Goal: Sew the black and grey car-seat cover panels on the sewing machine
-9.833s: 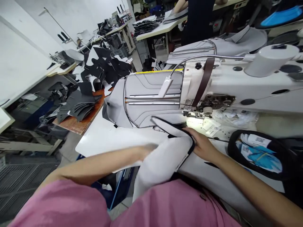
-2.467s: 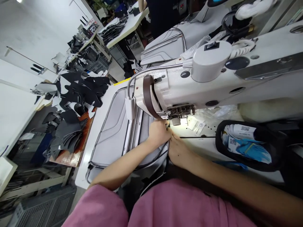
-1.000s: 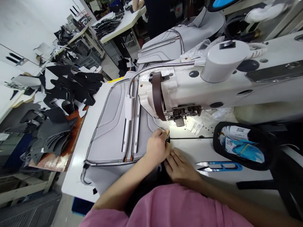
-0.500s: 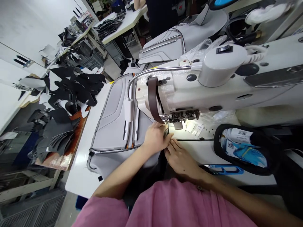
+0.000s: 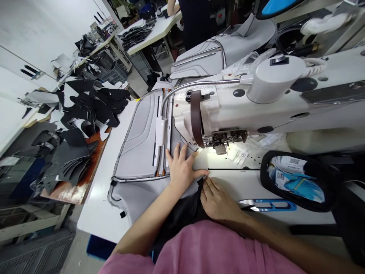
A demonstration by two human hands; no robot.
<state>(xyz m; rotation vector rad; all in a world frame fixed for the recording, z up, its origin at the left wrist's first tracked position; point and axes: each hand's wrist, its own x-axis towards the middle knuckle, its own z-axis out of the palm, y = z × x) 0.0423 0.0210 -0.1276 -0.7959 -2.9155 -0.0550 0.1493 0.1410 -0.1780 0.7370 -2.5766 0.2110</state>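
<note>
My left hand (image 5: 181, 169) lies spread on the grey sewn cover (image 5: 137, 152), just left of the sewing machine's needle area, its thumb pointing toward my right hand. Close beside it, my right hand (image 5: 215, 196) has its fingers together at the edge of black fabric (image 5: 182, 213) that hangs toward my lap. Its fingertips seem to pinch that edge. Above both hands is the white sewing machine (image 5: 228, 110), with a brown strap (image 5: 196, 118) around its head. The needle itself is hidden.
Blue-handled snips (image 5: 273, 205) lie right of my right hand, before a black pouch (image 5: 266, 179) holding packets. Dark cut pieces (image 5: 74, 148) are heaped on a bench at left. Another grey cover (image 5: 199, 59) lies behind the machine. A person (image 5: 196, 23) stands at the back.
My left hand has opened from a closed grip near the needle and spread flat on the grey cover. The fabric edge by my right hand has shifted slightly toward me.
</note>
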